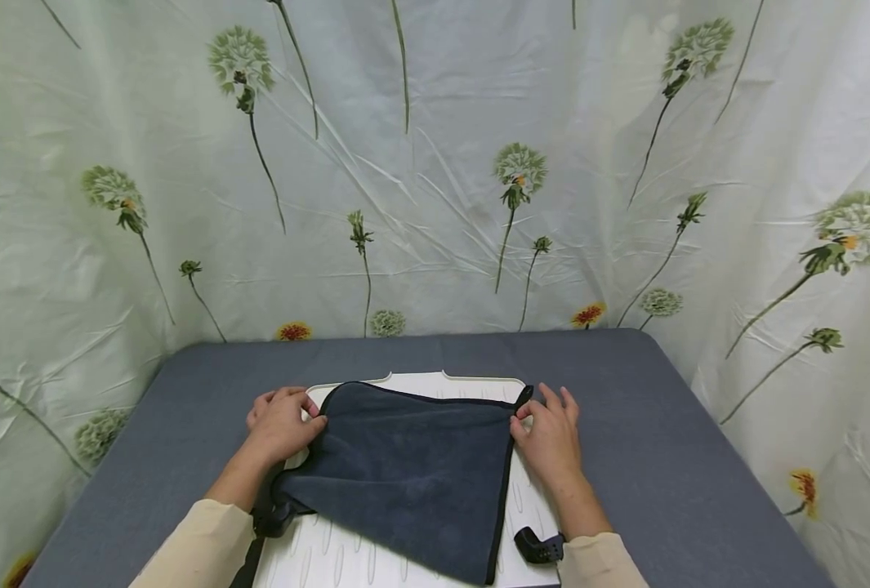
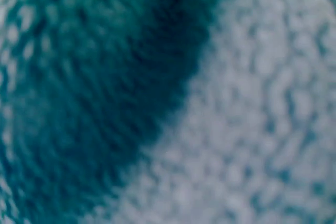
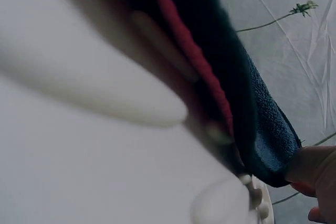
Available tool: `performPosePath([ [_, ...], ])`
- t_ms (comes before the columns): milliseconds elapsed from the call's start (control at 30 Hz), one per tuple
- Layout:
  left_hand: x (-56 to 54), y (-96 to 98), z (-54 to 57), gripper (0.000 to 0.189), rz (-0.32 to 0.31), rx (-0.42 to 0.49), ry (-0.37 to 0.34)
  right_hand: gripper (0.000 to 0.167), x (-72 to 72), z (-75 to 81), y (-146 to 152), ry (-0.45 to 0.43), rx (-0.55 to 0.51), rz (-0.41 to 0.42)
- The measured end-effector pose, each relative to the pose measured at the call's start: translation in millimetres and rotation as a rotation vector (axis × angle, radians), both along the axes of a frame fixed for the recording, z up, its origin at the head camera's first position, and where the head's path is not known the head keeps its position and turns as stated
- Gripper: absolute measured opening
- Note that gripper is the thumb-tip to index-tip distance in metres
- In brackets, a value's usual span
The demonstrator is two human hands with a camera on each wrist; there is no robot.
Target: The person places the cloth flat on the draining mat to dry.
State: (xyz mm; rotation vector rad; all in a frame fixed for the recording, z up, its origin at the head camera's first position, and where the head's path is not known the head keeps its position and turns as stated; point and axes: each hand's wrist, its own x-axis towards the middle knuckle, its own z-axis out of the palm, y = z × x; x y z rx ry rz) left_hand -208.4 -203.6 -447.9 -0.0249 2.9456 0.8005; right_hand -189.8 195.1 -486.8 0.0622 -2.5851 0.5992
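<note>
A dark blue-grey towel (image 1: pixel 412 469) with black edging lies spread at a slant over a white ribbed board (image 1: pixel 317 555). At its upper left edge, my left hand (image 1: pixel 282 425) pinches the fabric between thumb and fingers. My right hand (image 1: pixel 550 433) pinches the upper right corner, where a short black tab (image 1: pixel 526 394) sticks up. In the right wrist view, fingertips (image 3: pixel 312 169) grip the towel (image 3: pixel 273 135) beside the board's pale raised ridges (image 3: pixel 131 98). Blurred towel pile (image 2: pixel 252 129) fills the left wrist view, so the left hand is hidden there.
The board rests on a table with a grey cover (image 1: pixel 662 457). A pale curtain (image 1: pixel 435 180) printed with dandelions hangs behind and at both sides. Black wrist cameras sit on both arms; the right one (image 1: pixel 537 545) is above the board's right edge.
</note>
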Motion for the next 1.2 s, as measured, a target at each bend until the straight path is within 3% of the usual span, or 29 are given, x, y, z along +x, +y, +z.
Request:
performPosePath([
  [100, 1.2, -0.4, 0.1, 0.018, 0.001, -0.003, -0.019, 0.014, 0.9, -1.1, -2.0, -0.046, -0.022, 0.024],
  [233, 0.5, 1.4, 0.7, 0.016, -0.011, -0.026, -0.055, 0.012, 3.7, 1.8, -2.0, -0.188, -0.048, 0.034],
  [467, -13.6, 10.2, 6.9, 0.024, -0.045, -0.132, -0.105, 0.022, 11.1, 19.0, 5.5, -0.419, -0.033, 0.017],
  [667, -31.5, 20.1, 12.3, 0.035, -0.076, -0.192, -0.146, 0.034, 21.7, 35.2, 4.3, -0.467, 0.044, 0.061],
  [867, -46.1, 28.5, 7.1, 0.042, -0.093, -0.249, -0.136, 0.037, 30.2, 42.5, -8.5, -0.504, 0.119, 0.065],
  [1200, -54.7, 38.0, 4.1, 0.031, -0.121, -0.263, -0.134, 0.037, 33.2, 38.6, -20.7, -0.496, 0.199, 0.039],
])
